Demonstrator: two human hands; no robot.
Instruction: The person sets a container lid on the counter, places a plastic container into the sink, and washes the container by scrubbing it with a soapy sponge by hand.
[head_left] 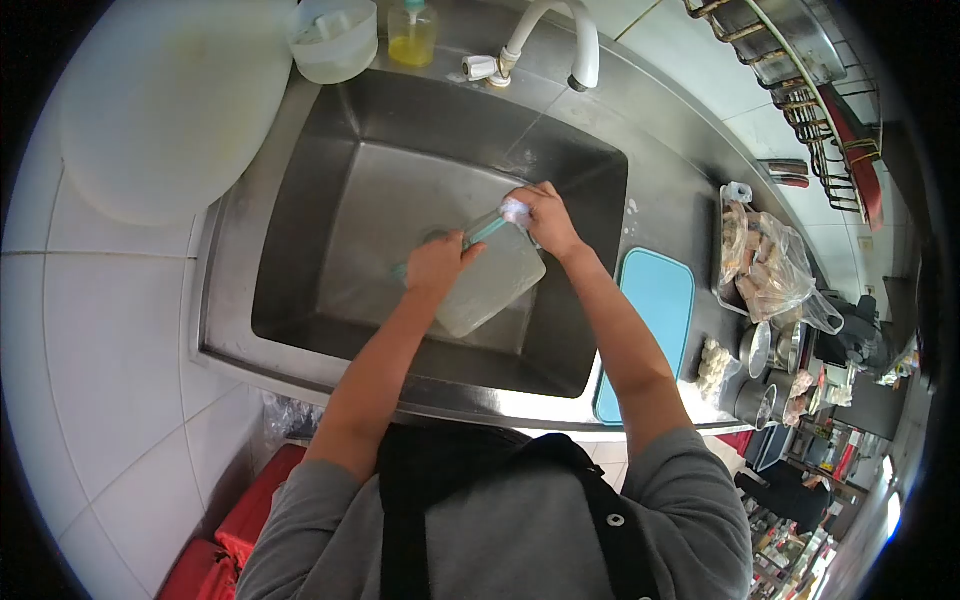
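Note:
Over the steel sink (400,190), my left hand (437,262) grips the near-left part of the teal rim of a clear plastic container (492,285). The container is tilted, its cloudy wall facing me. My right hand (540,215) is closed on a small whitish wad (515,209), pressed against the far end of the same rim. What the wad is made of cannot be made out. The white faucet (585,50) stands beyond my hands, at the sink's back edge.
A blue lid (657,300) lies right of the sink. Farther right are bagged food (780,265), white pieces (713,368) and metal bowls (757,348). A soap bottle (412,35), a white tub (340,55) and a large white round object (170,100) stand back left.

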